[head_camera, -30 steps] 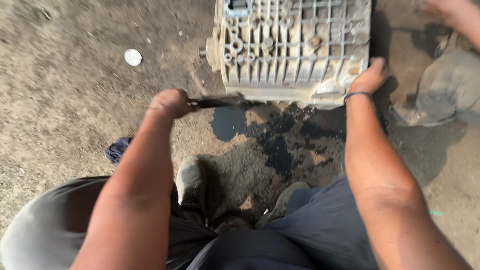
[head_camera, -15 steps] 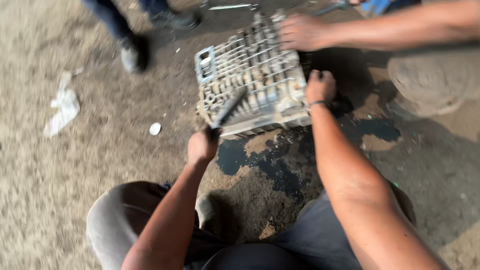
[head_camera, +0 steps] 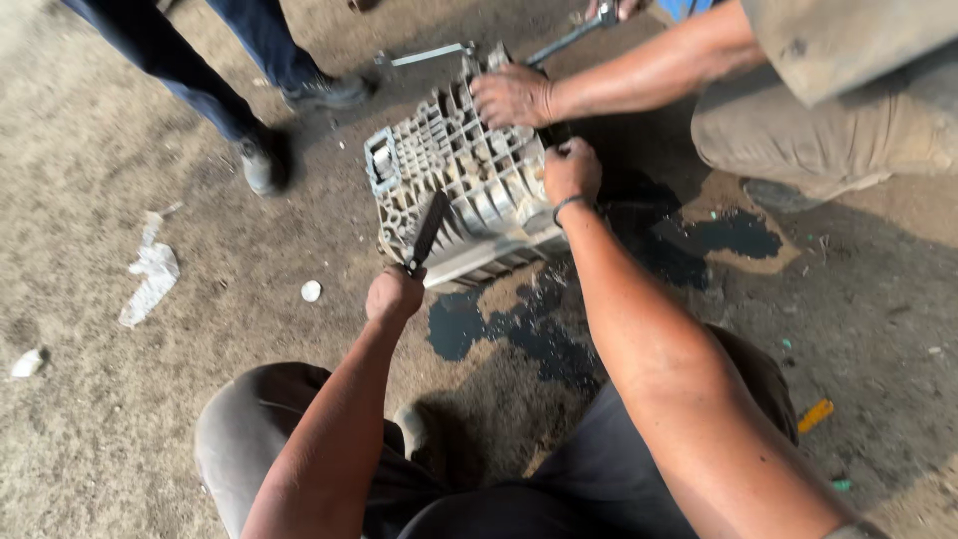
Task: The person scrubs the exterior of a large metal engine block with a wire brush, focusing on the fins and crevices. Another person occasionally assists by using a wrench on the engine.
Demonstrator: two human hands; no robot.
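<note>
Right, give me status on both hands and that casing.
Left hand gripping dark tool against ribbed metal casing. Right hand holding casing's edge. Co-worker's hand on top.

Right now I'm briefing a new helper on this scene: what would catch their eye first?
The ribbed metal casing on the dirt ground at top centre. The left hand holds a dark flat tool against its near edge, the right hand grips its right side, and a co-worker's hand rests on top. Below it spreads a black oil puddle.
</note>
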